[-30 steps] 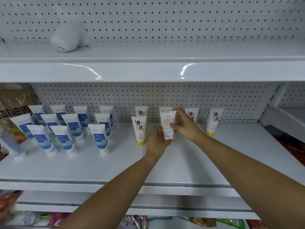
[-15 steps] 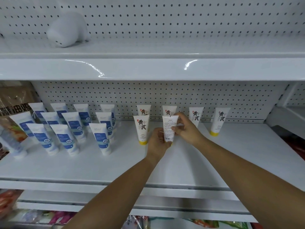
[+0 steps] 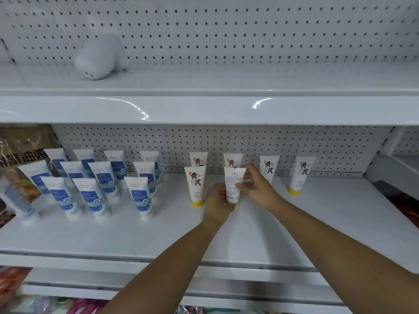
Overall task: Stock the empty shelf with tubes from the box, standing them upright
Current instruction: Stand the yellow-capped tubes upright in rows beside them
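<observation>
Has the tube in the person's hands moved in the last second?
Yes, slightly down. The held tube first topped the front yellow-capped tube beside it; now their tops are level. The left hand and right hand grip it.

You have a white tube (image 3: pixel 234 185) with fine dark print at 12 o'clock, white neighbour tubes (image 3: pixel 195 184) with black characters, red seals and yellow caps from 11 to 1 o'clock, blue-banded white tubes (image 3: pixel 140 196) at 10 o'clock, and a white pegboard (image 3: pixel 328 146) dotted with dark holes.
</observation>
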`<move>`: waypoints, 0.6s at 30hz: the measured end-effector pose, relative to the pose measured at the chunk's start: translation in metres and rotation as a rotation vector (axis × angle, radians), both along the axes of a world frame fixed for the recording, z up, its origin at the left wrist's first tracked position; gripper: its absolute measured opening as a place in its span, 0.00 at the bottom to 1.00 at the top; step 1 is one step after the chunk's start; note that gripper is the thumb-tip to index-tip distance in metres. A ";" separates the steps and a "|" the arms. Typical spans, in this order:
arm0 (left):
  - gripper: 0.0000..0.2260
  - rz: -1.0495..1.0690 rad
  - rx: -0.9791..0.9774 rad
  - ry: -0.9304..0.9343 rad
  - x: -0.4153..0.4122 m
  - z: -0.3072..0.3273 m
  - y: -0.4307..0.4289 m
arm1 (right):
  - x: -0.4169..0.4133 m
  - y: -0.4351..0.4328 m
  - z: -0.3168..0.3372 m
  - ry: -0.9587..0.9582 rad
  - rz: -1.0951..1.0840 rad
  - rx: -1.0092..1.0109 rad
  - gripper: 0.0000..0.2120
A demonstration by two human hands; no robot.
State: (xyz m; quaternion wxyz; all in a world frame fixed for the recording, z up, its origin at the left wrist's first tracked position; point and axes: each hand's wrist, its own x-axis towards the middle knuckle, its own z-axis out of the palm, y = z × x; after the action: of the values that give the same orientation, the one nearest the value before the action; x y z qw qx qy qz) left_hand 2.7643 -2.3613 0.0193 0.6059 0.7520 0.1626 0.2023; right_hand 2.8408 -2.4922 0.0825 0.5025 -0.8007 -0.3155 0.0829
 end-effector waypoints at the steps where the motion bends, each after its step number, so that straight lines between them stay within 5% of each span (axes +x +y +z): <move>1: 0.26 0.009 0.016 0.011 -0.002 0.000 -0.001 | 0.000 -0.002 0.001 0.001 0.008 -0.011 0.20; 9: 0.42 0.089 0.074 0.186 -0.039 0.023 -0.019 | -0.001 -0.033 0.032 -0.160 0.023 -0.261 0.19; 18: 0.20 0.229 0.551 0.167 -0.112 0.095 -0.023 | -0.032 -0.043 0.098 -0.505 0.100 -0.397 0.16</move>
State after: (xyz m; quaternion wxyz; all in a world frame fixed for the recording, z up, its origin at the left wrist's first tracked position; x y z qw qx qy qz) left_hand 2.6526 -2.3842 0.1140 0.3372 0.8788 0.2344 0.2431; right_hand 2.8093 -2.5353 0.1804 0.2376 -0.8618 -0.4469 -0.0337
